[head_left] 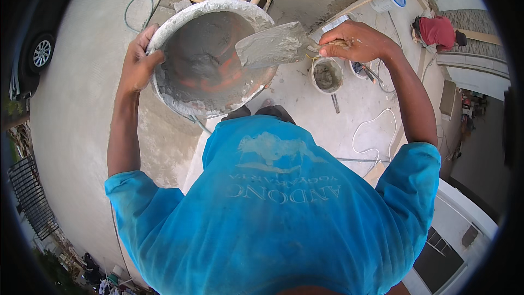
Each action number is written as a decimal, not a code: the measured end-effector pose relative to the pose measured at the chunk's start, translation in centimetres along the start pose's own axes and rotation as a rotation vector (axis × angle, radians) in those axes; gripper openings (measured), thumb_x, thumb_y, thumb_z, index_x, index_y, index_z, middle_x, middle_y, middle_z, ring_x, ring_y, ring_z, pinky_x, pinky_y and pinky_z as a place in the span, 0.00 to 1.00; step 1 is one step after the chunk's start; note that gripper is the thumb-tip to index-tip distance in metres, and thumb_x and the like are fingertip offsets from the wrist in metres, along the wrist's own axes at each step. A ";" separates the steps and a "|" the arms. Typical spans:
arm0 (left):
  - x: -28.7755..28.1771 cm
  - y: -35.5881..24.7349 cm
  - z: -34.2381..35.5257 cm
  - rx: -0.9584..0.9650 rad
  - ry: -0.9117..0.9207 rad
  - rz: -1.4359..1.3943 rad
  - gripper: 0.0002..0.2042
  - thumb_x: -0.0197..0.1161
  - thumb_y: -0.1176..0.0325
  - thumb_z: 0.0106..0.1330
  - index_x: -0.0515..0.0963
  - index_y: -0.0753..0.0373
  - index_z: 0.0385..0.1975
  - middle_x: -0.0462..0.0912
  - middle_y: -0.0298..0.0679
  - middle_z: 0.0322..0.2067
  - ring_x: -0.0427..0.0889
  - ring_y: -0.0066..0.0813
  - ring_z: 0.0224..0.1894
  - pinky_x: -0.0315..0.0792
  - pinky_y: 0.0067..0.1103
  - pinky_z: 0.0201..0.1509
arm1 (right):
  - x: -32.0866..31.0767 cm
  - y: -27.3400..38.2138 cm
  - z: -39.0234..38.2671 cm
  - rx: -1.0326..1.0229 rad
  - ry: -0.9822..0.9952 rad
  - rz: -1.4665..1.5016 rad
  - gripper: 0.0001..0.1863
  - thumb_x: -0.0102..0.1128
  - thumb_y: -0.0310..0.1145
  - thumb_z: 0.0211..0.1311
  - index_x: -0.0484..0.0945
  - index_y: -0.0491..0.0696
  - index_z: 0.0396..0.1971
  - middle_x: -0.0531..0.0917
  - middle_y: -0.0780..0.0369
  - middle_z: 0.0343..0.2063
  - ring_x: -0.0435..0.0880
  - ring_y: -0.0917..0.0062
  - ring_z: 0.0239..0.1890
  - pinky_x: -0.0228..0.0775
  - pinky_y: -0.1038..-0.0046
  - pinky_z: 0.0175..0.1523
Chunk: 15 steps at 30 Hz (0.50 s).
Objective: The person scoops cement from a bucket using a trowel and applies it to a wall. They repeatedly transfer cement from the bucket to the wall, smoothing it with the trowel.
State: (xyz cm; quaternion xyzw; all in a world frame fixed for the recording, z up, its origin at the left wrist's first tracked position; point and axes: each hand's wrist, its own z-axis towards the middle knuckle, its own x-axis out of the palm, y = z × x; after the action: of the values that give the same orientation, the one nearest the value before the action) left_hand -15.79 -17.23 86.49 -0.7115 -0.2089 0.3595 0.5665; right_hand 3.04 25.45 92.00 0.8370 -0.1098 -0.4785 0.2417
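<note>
My left hand [141, 61] grips the rim of a large round mortar tub [162, 37], its thumb over the edge. Wet grey mortar [204, 54] coats the inside, with orange-red patches of the wall showing through. My right hand [355, 42] is closed around the handle of a trowel [275, 45]. The broad blade is smeared with mortar and reaches over the right side of the tub's rim. The tub is held in front of my body, tilted so that its inside faces me.
A small bucket of mortar [327, 75] stands on the floor at the right, beside another container with tools [360, 69]. A white cord [376, 125] loops over the floor. Far right, a person in a red shirt [436, 33] bends down. A dark car [38, 49] is at the left.
</note>
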 end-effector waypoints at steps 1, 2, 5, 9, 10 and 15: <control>-0.2 0.3 0.0 0.009 -0.011 0.021 0.15 0.55 0.78 0.51 0.78 0.63 0.40 0.75 0.26 0.34 0.72 0.16 0.37 0.65 0.14 0.42 | -0.4 -0.5 -0.8 0.052 0.024 0.027 0.26 0.60 0.57 0.71 0.85 0.45 0.40 0.84 0.59 0.24 0.81 0.76 0.27 0.71 0.67 0.35; -0.5 0.7 -0.1 0.018 -0.022 0.041 0.15 0.55 0.78 0.51 0.78 0.63 0.41 0.76 0.27 0.34 0.73 0.16 0.37 0.67 0.15 0.42 | -1.0 -1.0 -1.8 0.104 0.047 0.053 0.27 0.59 0.57 0.72 0.85 0.44 0.40 0.84 0.59 0.24 0.81 0.75 0.27 0.71 0.67 0.34; 0.1 0.7 -0.7 0.005 -0.109 0.005 0.16 0.55 0.77 0.52 0.78 0.64 0.43 0.78 0.29 0.35 0.75 0.17 0.38 0.69 0.16 0.44 | -0.6 -2.3 -4.6 0.299 -0.008 0.078 0.22 0.60 0.52 0.69 0.86 0.46 0.43 0.85 0.58 0.27 0.83 0.68 0.32 0.73 0.65 0.42; 1.7 -0.9 -1.0 -0.057 -0.293 -0.098 0.18 0.54 0.78 0.53 0.77 0.68 0.45 0.80 0.33 0.37 0.78 0.20 0.40 0.72 0.19 0.48 | 4.2 -3.9 -9.1 0.223 -0.570 -0.033 0.17 0.68 0.41 0.64 0.85 0.45 0.47 0.85 0.58 0.32 0.86 0.64 0.35 0.76 0.64 0.43; 2.2 -1.1 -1.3 -0.065 -0.347 -0.155 0.21 0.54 0.79 0.53 0.76 0.70 0.49 0.81 0.37 0.39 0.80 0.24 0.42 0.74 0.21 0.51 | 6.0 -3.2 -8.7 0.227 -0.684 -0.044 0.17 0.69 0.39 0.62 0.85 0.46 0.47 0.85 0.59 0.34 0.86 0.64 0.36 0.77 0.64 0.43; 6.7 -3.7 -1.9 -0.037 -0.546 -0.285 0.25 0.58 0.78 0.52 0.74 0.71 0.55 0.81 0.42 0.44 0.81 0.28 0.45 0.74 0.24 0.55 | 14.1 0.7 -3.2 0.292 -1.116 -0.309 0.19 0.74 0.42 0.58 0.88 0.55 0.50 0.84 0.66 0.39 0.84 0.74 0.38 0.70 0.69 0.39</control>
State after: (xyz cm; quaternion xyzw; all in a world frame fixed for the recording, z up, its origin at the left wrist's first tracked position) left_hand -9.62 -12.74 88.34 -0.5623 -0.4578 0.4505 0.5208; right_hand 13.10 19.98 83.22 0.4898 -0.1620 -0.8556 -0.0425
